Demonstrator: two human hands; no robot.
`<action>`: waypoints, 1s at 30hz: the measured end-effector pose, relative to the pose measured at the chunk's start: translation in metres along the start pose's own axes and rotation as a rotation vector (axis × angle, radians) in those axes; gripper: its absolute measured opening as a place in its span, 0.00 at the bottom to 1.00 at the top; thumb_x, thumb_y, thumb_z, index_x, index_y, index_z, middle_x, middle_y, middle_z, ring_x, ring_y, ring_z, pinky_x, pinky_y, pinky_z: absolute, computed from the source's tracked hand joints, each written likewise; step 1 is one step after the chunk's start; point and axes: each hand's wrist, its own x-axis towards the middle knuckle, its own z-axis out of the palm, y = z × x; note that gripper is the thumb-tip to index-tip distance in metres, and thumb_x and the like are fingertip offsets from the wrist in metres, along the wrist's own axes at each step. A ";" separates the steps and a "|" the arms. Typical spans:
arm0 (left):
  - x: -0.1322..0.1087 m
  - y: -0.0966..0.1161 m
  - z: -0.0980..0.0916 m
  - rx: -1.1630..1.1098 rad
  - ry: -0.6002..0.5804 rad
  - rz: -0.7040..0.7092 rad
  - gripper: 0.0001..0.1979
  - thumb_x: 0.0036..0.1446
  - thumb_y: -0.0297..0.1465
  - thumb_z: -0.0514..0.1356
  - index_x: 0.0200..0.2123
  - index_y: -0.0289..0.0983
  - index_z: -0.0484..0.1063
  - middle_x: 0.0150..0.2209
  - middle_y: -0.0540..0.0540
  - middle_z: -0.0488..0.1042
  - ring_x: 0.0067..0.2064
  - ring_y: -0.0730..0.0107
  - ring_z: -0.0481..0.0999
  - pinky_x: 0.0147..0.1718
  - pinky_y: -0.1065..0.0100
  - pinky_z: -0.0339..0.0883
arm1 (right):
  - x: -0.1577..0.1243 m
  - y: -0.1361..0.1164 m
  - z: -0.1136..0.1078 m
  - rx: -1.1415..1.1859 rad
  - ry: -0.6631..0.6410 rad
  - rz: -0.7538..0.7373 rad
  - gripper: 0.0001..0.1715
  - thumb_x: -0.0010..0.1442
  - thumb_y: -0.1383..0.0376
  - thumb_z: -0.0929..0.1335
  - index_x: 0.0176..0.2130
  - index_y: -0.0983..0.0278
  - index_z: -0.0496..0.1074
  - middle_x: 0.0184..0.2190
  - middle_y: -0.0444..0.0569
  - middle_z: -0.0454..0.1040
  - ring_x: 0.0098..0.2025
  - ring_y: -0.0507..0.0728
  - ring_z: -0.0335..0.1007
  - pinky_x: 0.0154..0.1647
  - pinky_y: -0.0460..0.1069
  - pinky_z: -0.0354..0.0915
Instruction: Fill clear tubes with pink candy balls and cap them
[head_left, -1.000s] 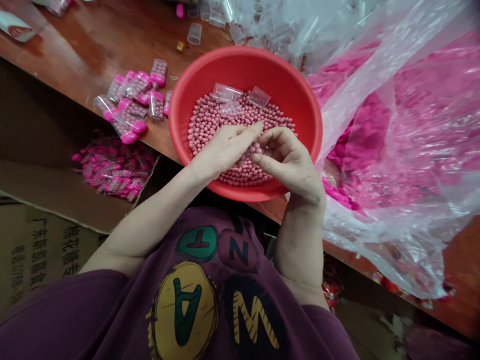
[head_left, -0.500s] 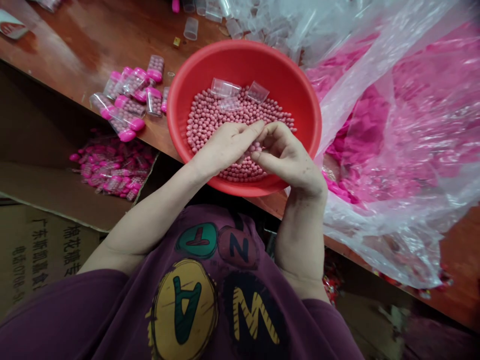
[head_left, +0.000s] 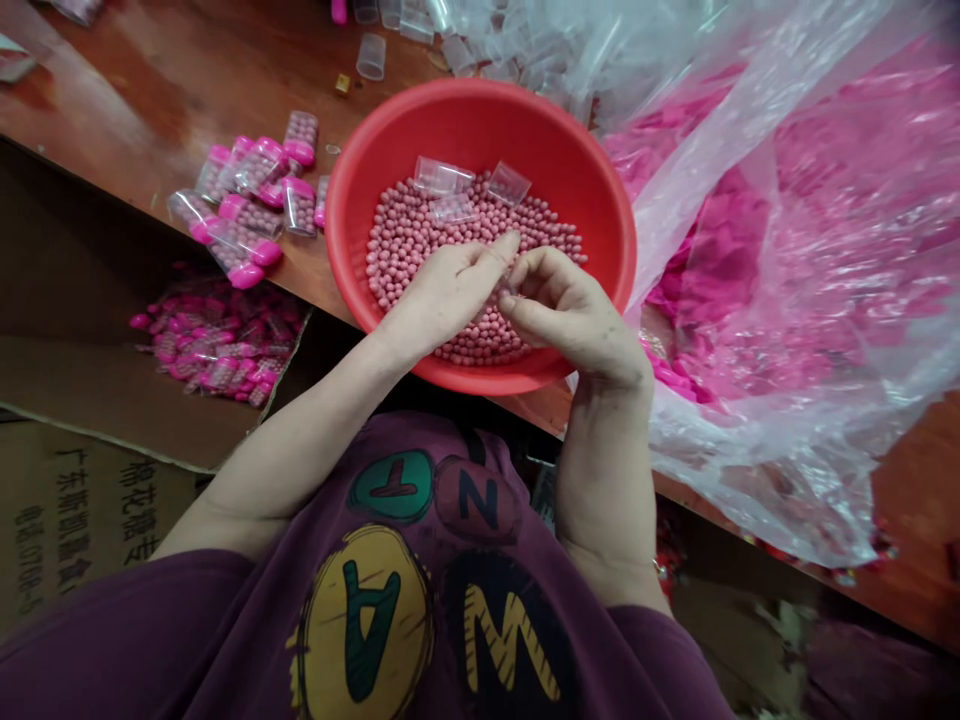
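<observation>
A wood table (head_left: pixel 150 100) holds a big red bowl (head_left: pixel 480 115) at 12 o'clock from the person. A clear bag (head_left: pixel 787 450) lies at the bowl's 3 o'clock, and full tubes (head_left: pixel 251 185) lie at its 9 o'clock. Pink beads (head_left: pixel 405 250) fill the bowl, with clear cups (head_left: pixel 442 177) on top. The left hand (head_left: pixel 442 295) and right hand (head_left: pixel 577 320) curl over the beads, almost touching. You cannot tell if they grip a bead.

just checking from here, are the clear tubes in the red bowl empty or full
Empty: the three clear plastic tubes lie on the pink beads in the red bowl with no beads visible inside them.
</observation>
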 end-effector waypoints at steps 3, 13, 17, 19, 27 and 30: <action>0.002 0.002 -0.003 -0.129 -0.010 -0.144 0.36 0.76 0.63 0.51 0.37 0.37 0.76 0.27 0.46 0.70 0.30 0.68 0.76 0.30 0.67 0.63 | -0.001 0.007 -0.003 0.022 0.133 -0.023 0.26 0.62 0.42 0.81 0.41 0.54 0.72 0.33 0.39 0.72 0.28 0.51 0.64 0.30 0.50 0.71; -0.005 0.011 -0.014 -0.372 -0.192 -0.214 0.29 0.68 0.60 0.64 0.48 0.39 0.79 0.31 0.43 0.78 0.34 0.58 0.85 0.28 0.64 0.72 | 0.001 0.010 0.007 -0.083 0.633 -0.365 0.15 0.72 0.48 0.75 0.42 0.55 0.76 0.37 0.43 0.81 0.43 0.57 0.81 0.54 0.56 0.76; -0.013 0.016 -0.016 -0.370 -0.176 -0.239 0.12 0.63 0.41 0.67 0.33 0.38 0.78 0.29 0.45 0.78 0.30 0.67 0.79 0.22 0.68 0.64 | -0.020 0.015 -0.034 -0.085 0.892 -0.481 0.10 0.73 0.51 0.73 0.45 0.52 0.73 0.35 0.41 0.80 0.30 0.56 0.73 0.36 0.54 0.69; -0.016 0.020 -0.018 -0.374 -0.134 -0.235 0.07 0.56 0.34 0.65 0.27 0.39 0.78 0.27 0.45 0.76 0.28 0.69 0.74 0.20 0.69 0.58 | -0.045 0.025 -0.075 -0.208 1.007 -0.390 0.10 0.72 0.51 0.73 0.46 0.51 0.72 0.35 0.41 0.80 0.28 0.55 0.69 0.32 0.54 0.65; -0.018 0.032 -0.021 -0.306 -0.113 -0.251 0.09 0.51 0.29 0.65 0.22 0.46 0.82 0.30 0.46 0.79 0.35 0.65 0.73 0.23 0.66 0.63 | -0.141 0.068 -0.163 -0.849 0.910 0.351 0.02 0.62 0.63 0.74 0.38 0.60 0.80 0.37 0.51 0.84 0.40 0.63 0.79 0.53 0.64 0.76; -0.017 0.029 -0.021 -0.280 -0.075 -0.273 0.08 0.54 0.31 0.66 0.24 0.46 0.82 0.29 0.49 0.81 0.35 0.66 0.74 0.23 0.67 0.64 | -0.128 0.085 -0.152 -1.003 0.735 0.458 0.15 0.65 0.65 0.72 0.51 0.62 0.83 0.51 0.59 0.85 0.51 0.66 0.81 0.61 0.65 0.75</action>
